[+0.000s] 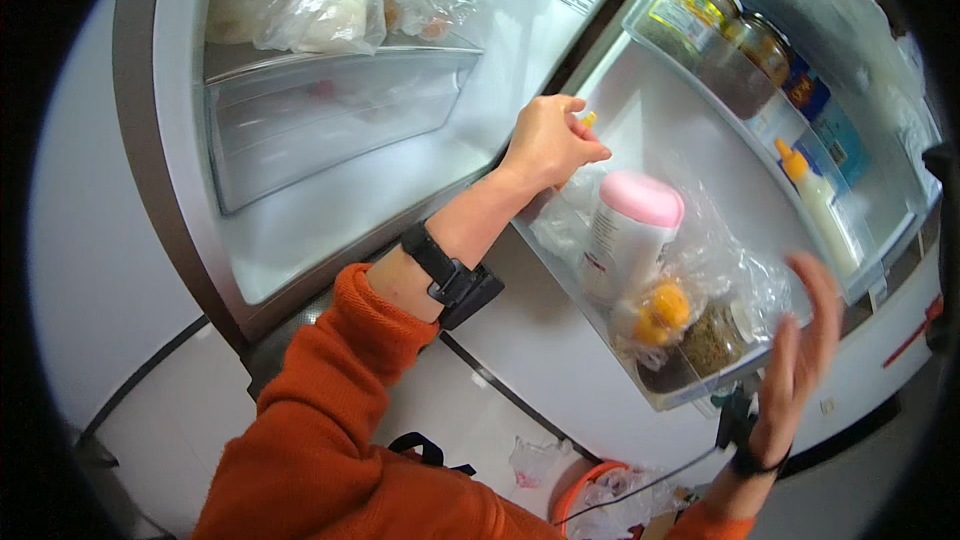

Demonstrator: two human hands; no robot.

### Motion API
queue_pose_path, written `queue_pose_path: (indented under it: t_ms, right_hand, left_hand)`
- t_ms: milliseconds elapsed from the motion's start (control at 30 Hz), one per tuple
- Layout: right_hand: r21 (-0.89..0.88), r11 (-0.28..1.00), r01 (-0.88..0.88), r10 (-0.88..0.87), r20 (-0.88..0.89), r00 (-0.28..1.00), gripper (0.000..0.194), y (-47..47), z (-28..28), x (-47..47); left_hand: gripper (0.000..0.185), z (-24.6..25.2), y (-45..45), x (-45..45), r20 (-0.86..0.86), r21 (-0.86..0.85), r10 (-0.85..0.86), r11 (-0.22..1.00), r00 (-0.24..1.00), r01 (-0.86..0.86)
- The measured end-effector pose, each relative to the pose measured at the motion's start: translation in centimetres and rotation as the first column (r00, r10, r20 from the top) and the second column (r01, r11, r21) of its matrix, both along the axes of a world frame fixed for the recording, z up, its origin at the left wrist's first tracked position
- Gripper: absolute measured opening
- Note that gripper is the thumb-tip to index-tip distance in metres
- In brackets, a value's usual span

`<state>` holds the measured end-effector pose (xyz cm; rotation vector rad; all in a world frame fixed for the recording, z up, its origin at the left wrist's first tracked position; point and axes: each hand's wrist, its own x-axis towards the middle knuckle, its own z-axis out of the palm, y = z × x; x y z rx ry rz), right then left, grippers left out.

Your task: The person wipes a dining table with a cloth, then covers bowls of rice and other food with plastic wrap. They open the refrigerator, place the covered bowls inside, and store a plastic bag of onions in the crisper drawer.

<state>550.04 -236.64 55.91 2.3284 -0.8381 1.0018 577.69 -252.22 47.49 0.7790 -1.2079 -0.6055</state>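
Observation:
My left hand (550, 136) reaches over the hinge-side end of the lower door bin (559, 262) of an open refrigerator. Its fingers are curled near a small yellow tip (589, 120); most of that thing is hidden, and whether I grip it is unclear. Just below stands a white canister with a pink lid (641, 199). Further along the bin lie orange round fruits in a clear plastic bag (664, 311) and a jar of dark greenish-brown contents (712, 341). My right hand (802, 349), blurred, is raised at the bin's outer end, fingers apart and holding nothing.
The upper door bin holds jars (694, 11) and a white squeeze bottle with a yellow nozzle (821, 210). Inside the refrigerator, plastic bags (315, 7) rest above a clear drawer (337, 127). An orange-rimmed bin (574, 484) with plastic bags stands on the floor.

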Motion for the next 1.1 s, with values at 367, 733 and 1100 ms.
queue_pose_path:
  t_ms: [367,733,1100]
  right_hand:
    - [0.284,0.441,0.851,-0.165,-0.907,0.388,0.032,-19.0,-1.4,20.1]
    - [-0.099,0.279,0.955,0.006,-0.994,-0.105,0.032,-17.9,-2.4,24.2]
    - [-0.089,0.138,0.986,-0.064,-0.995,-0.080,0.026,-20.3,-2.5,21.9]
  left_hand:
    - [0.026,-6.2,0.9,0.6,-0.519,0.115,0.351,0.932,0.779,-0.343]
    - [0.036,-5.7,-2.0,0.7,0.026,0.090,0.357,0.929,0.934,-0.358]
    - [0.073,-4.7,-5.0,1.0,0.440,0.094,0.175,0.966,0.881,-0.239]
